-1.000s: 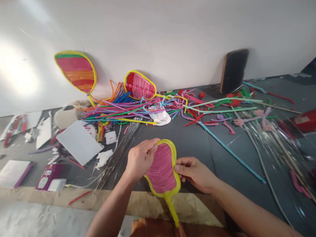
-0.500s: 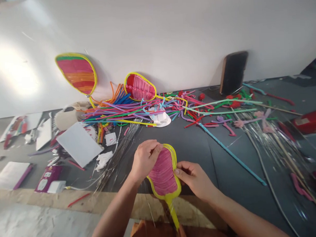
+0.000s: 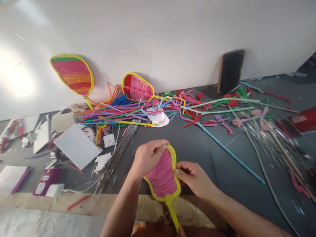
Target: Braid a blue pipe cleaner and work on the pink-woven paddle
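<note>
A pink paddle-shaped hand fan [image 3: 163, 177] with a fuzzy yellow rim and a yellow handle is held near the front edge of the table, its handle pointing down towards my body. My left hand [image 3: 150, 155] pinches the top rim between thumb and fingers and covers its upper left part. On the right side of the rim, the thumb and forefinger of my right hand [image 3: 190, 174] are closed on the yellow edge. Behind it lies a long heap of coloured pipe cleaners [image 3: 121, 111].
Two similar yellow-rimmed fans, one striped [image 3: 74, 75] and one pink and red [image 3: 137, 87], lean against the white wall. A phone [image 3: 231, 72] stands at right. A white square card [image 3: 77, 146], thin clear strips [image 3: 120, 158] and a blue pipe cleaner [image 3: 230, 152] lie around.
My left hand has slid a little to the right along the top rim. My right hand keeps its pinch in place. The whole view has shifted slightly.
</note>
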Motion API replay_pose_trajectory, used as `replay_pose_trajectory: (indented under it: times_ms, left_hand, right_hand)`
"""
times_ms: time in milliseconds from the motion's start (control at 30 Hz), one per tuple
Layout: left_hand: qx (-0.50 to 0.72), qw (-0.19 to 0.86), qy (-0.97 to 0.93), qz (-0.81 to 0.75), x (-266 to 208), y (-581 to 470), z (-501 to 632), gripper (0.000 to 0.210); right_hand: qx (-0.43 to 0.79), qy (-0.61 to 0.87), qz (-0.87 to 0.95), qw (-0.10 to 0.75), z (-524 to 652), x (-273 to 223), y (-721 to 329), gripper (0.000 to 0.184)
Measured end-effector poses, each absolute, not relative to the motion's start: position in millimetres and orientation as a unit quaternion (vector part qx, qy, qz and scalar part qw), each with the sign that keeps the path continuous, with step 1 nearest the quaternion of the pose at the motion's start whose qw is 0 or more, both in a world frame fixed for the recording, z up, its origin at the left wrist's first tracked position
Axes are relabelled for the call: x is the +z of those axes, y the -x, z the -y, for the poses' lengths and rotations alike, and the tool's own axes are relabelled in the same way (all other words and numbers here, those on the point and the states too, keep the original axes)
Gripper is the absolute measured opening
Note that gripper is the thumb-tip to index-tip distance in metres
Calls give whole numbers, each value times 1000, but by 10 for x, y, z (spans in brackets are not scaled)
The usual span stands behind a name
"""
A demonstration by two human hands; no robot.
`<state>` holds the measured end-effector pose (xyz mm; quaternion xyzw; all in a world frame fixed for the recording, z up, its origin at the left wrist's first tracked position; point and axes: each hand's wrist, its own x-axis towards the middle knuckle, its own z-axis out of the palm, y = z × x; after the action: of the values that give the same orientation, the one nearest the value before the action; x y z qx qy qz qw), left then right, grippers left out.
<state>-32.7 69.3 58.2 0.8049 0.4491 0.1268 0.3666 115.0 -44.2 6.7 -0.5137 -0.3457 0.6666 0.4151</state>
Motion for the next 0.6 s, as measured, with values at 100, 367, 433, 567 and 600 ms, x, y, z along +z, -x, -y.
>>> replay_pose_trajectory:
  times_ms: [100, 367, 433, 567, 600]
  left_hand:
    - [133, 389, -791, -452, 582, 314, -683, 26]
    - [145, 410, -749, -500, 552, 276, -670, 26]
    - [142, 399, -753, -503, 546, 266, -668, 28]
    - [137, 409, -773, -466, 553, 255, -682, 27]
    - [137, 416, -776, -454, 554, 255, -686, 27]
  right_hand:
    - [668, 511, 347, 415, 436, 63, -1145, 35]
    - [662, 515, 358, 409, 428, 54, -1125, 30]
    - [661, 516, 362, 408, 436, 45, -1124, 31]
    - [663, 513, 360, 410, 442, 29, -1124, 32]
    - [664, 511, 358, 412, 440, 25, -1125, 33]
